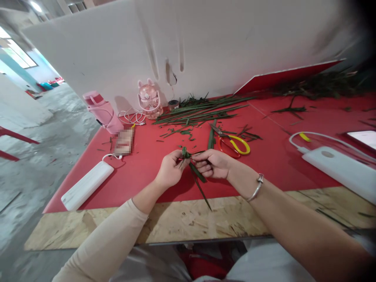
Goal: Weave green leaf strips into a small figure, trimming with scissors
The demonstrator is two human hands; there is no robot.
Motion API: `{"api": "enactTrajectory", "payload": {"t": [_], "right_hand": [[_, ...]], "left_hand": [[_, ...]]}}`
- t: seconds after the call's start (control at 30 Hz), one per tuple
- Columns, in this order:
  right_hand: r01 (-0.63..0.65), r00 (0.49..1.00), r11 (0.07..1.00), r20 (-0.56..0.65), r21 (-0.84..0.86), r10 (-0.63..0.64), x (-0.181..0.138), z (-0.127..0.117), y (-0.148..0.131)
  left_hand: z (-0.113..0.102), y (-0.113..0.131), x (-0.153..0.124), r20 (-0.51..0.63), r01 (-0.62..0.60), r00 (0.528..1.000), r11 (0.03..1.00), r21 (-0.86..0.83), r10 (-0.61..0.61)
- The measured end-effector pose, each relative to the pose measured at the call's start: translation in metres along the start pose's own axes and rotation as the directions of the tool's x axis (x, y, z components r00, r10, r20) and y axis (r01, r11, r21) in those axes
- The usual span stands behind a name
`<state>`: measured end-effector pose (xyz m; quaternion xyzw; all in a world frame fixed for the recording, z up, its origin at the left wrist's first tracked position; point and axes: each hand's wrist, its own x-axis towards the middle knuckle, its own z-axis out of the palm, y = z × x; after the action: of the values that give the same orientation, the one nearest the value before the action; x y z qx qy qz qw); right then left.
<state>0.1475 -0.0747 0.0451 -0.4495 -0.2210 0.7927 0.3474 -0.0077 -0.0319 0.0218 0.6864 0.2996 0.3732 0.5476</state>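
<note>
A small piece of folded green leaf strips (185, 153) is pinched in my left hand (172, 168), just above the red table covering. My right hand (214, 163) is closed on a thin strip at the right side of this piece. Two loose ends hang below: a broad leaf blade (198, 173) and a narrow strip pointing toward the table's front edge. Just beyond my right hand lie scissors (232, 141) with one yellow and one red handle, their blades partly across a wide green leaf (211, 135).
Long leaf strips (202, 109) and scraps lie at the back. A pink bottle (102, 111), a clear pink bottle (149, 100) and a white power bank (87, 186) stand or lie left. Another white power bank (340, 170) with a cable lies right. A white panel (205, 43) rises behind.
</note>
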Motion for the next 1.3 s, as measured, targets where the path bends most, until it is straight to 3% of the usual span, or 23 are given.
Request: {"api": "enactTrajectory", "payload": {"t": [0.1, 0.2, 0.23, 0.3, 0.37, 0.43, 0.53, 0.67, 0.77, 0.9, 1.1, 1.2, 1.3], "right_hand": [[0.116, 0.992, 0.992, 0.047, -0.049, -0.113, -0.002, 0.003, 0.001], [0.344, 0.927, 0.898, -0.051, -0.274, -0.371, -0.001, 0.005, 0.004], [0.416, 0.876, 0.827, -0.078, -0.377, -0.476, 0.000, 0.005, 0.005], [0.536, 0.720, 0.614, -0.066, -0.579, -0.691, 0.001, 0.005, 0.006], [0.596, 0.549, 0.336, 0.065, -0.729, -0.834, 0.002, 0.004, 0.007], [0.591, 0.447, 0.096, 0.227, -0.801, -0.865, 0.001, 0.002, 0.007], [0.543, 0.418, -0.119, 0.391, -0.831, -0.820, -0.001, -0.003, 0.006], [0.436, 0.417, -0.275, 0.463, -0.857, -0.782, -0.005, -0.009, 0.004], [0.409, 0.415, -0.330, 0.496, -0.851, -0.763, -0.008, -0.012, 0.003], [0.444, 0.422, -0.338, 0.526, -0.830, -0.738, -0.011, -0.013, 0.002], [0.393, 0.429, -0.377, 0.530, -0.838, -0.731, -0.011, -0.006, 0.002], [0.352, 0.422, -0.270, 0.409, -0.896, -0.809, -0.008, 0.000, 0.005], [0.335, 0.478, -0.091, 0.252, -0.938, -0.842, -0.005, 0.003, 0.007]], "left_hand": [[0.001, 0.002, 0.000, 0.021, 0.123, 0.992, 0.961, -0.248, -0.122], [0.001, 0.004, 0.000, 0.064, 0.289, 0.951, 0.794, -0.534, -0.304], [0.000, 0.005, 0.000, 0.080, 0.326, 0.934, 0.736, -0.593, -0.348], [-0.001, 0.006, 0.000, 0.109, 0.366, 0.910, 0.652, -0.664, -0.400], [-0.002, 0.007, -0.001, 0.150, 0.393, 0.898, 0.603, -0.694, -0.413], [-0.003, 0.006, -0.001, 0.206, 0.433, 0.883, 0.564, -0.703, -0.422], [-0.004, 0.003, -0.002, 0.288, 0.512, 0.841, 0.501, -0.697, -0.458], [-0.006, 0.002, -0.002, 0.365, 0.590, 0.785, 0.424, -0.687, -0.501], [-0.006, 0.002, -0.002, 0.396, 0.617, 0.759, 0.376, -0.692, -0.516], [-0.007, 0.002, -0.002, 0.424, 0.636, 0.739, 0.335, -0.696, -0.523], [-0.006, 0.000, -0.004, 0.400, 0.614, 0.762, 0.373, -0.695, -0.509], [-0.001, 0.001, -0.006, 0.320, 0.534, 0.826, 0.462, -0.708, -0.464], [0.004, 0.000, -0.008, 0.143, 0.382, 0.901, 0.592, -0.710, -0.410]]}}
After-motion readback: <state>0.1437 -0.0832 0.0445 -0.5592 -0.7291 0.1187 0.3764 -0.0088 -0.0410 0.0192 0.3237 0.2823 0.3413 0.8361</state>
